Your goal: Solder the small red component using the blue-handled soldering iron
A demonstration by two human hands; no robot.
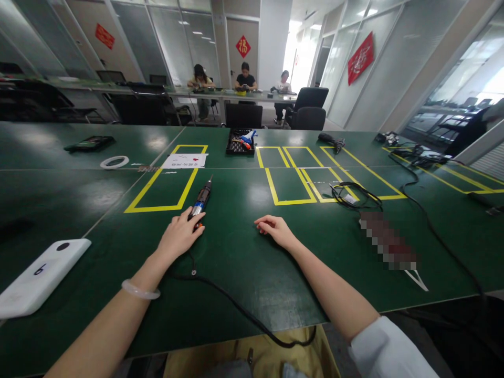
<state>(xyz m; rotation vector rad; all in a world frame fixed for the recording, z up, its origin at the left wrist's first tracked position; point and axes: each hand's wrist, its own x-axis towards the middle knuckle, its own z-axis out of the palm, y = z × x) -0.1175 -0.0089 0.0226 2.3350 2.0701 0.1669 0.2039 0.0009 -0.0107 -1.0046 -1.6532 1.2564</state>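
My left hand (181,232) lies over the rear part of an electric screwdriver (202,197), fingers and thumb bent around its body. The screwdriver has a black and silver body with a blue band, and its bit points away from me. From under the hand a thin dark cord runs towards the table's front edge. My right hand (274,229) rests on the green table (236,252) to the right of the tool, its fingers curled in together. Nothing shows between those fingers.
Yellow tape outlines (157,209) mark the table. At the back stand a black tray (240,149) of tools and a roll of white tape (114,162). A white device (45,275) lies left; a coiled black cable (358,195) lies right. Several people sit beyond.
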